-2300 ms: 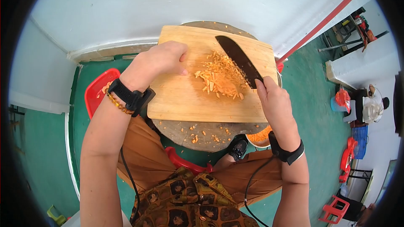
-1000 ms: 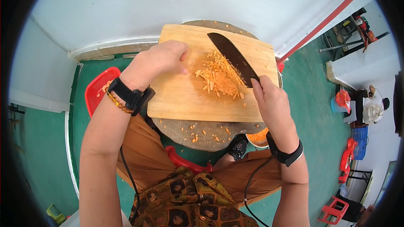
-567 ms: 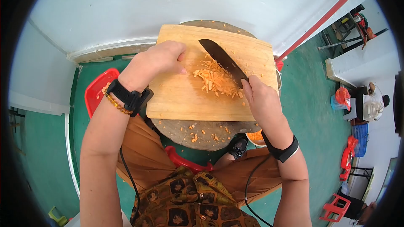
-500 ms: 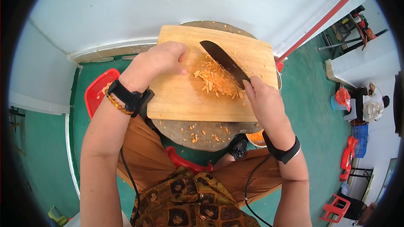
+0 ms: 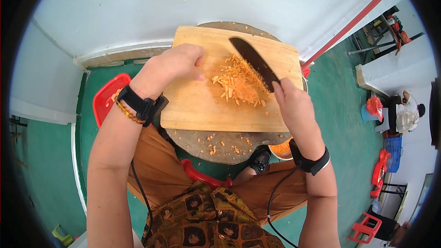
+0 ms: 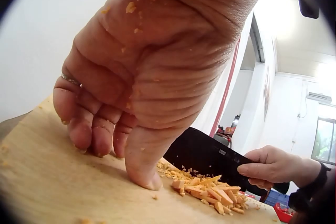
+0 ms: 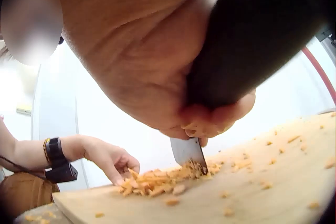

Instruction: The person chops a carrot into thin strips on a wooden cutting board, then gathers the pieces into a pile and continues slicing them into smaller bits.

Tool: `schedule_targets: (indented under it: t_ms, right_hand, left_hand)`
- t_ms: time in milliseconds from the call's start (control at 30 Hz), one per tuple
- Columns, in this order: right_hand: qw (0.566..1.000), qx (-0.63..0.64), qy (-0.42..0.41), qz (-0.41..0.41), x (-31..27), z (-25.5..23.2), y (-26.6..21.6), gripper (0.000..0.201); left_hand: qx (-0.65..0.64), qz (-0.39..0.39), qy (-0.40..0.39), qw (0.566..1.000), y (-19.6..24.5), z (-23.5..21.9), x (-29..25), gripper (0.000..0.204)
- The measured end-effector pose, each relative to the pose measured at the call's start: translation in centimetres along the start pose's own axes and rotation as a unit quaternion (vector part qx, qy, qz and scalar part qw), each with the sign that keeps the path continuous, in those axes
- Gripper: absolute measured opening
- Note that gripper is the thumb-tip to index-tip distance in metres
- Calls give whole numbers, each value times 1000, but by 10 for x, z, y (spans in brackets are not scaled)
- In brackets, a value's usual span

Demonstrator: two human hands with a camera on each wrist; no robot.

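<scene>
My right hand (image 5: 296, 105) grips a dark-bladed kitchen knife (image 5: 253, 63) by its handle. The blade stands on edge along the right side of a heap of chopped carrot (image 5: 236, 85), finer bits nearest it and thicker sticks further left. Beneath lies a wooden cutting board (image 5: 197, 115). My left hand (image 5: 179, 62) rests at the board's left part, left of the heap. In the left wrist view its fingers (image 6: 105, 129) are loosely bent with tips at the board, the thumb beside the carrot; a few orange crumbs stick to the palm, which holds nothing.
The board sits on a round wooden block (image 5: 211, 149) scattered with crumbs. A red basin (image 5: 103, 105) with orange pieces stands at left. At lower right is a bowl of orange bits (image 5: 282, 149). A white wall (image 5: 183, 0) rises just behind the board.
Over the last half second the knife and right hand have shifted right, after an earlier move left across the heap. The left hand stays in place.
</scene>
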State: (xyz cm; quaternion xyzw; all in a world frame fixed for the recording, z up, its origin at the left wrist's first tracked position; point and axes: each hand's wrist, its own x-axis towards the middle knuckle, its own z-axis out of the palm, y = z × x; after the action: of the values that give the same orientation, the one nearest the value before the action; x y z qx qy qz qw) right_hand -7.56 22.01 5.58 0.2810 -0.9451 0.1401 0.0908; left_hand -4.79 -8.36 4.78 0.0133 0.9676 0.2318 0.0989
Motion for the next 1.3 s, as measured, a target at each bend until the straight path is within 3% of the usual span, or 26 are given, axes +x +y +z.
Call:
schedule_targets:
  t_ms: [100,200,400,500,1300]
  right_hand:
    - [1000,1,0,-6,-2,0,4,26]
    - [1000,13,4,-13,-1,-10,-6,26]
    - [1000,-3,-12,-12,-3,0,-3,26]
    - [1000,1,-1,-11,1,-11,-7,26]
    - [1000,-14,-7,-22,-4,3,-5,26]
  left_hand:
    - [10,-9,-16,1000,2,-2,2,38]
    - [10,12,24,1000,-2,3,-2,38]
    - [10,-10,-26,1000,1,-2,3,38]
    - [-9,12,26,1000,-3,3,-4,37]
    - [28,-15,-30,999,6,-5,1,40]
